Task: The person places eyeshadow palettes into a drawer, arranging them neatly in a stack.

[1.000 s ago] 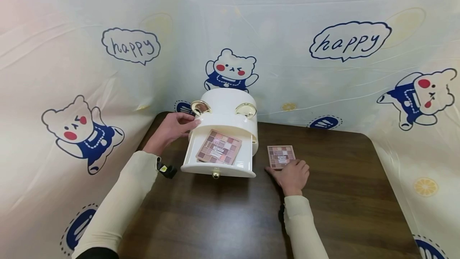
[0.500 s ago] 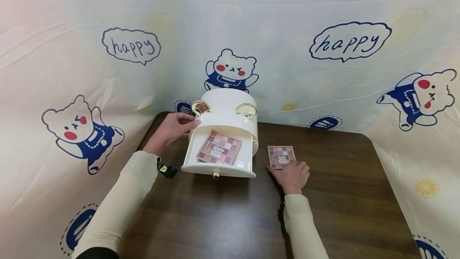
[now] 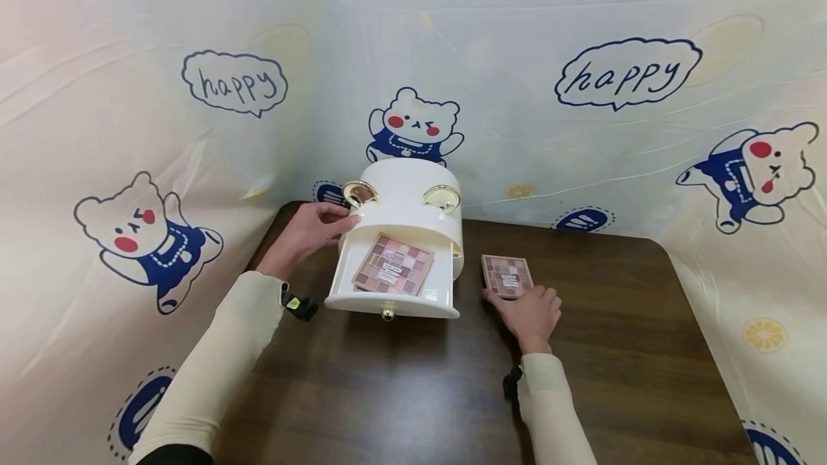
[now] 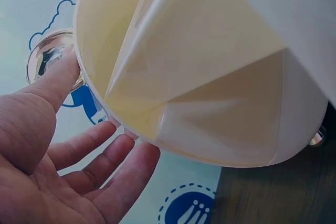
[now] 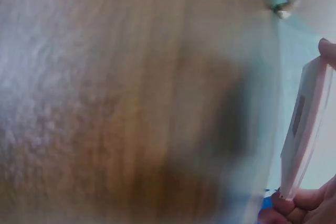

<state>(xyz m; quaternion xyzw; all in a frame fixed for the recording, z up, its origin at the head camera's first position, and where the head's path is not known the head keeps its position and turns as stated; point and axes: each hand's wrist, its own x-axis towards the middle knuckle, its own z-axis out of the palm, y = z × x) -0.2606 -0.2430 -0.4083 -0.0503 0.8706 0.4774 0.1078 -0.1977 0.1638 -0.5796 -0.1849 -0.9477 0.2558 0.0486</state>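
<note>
A white drawer organizer with gold-rimmed round ornaments stands at the back of the table, its drawer pulled out. Inside the drawer lies an eyeshadow palette, tilted. My left hand grips the organizer's left side, and the left wrist view shows the thumb in front of the rim with the fingers behind. Right of the organizer, my right hand holds a second eyeshadow palette by its near end, thumb and fingers at opposite edges. That palette appears raised off the table in the right wrist view.
The dark wooden table extends in front and to the right. A patterned cloth hangs close behind it and along the sides. The drawer's gold knob sticks out toward the front.
My right hand has lifted the second palette slightly and shifted a little right; its wrist has turned. The left hand, organizer and drawer have stayed put.
</note>
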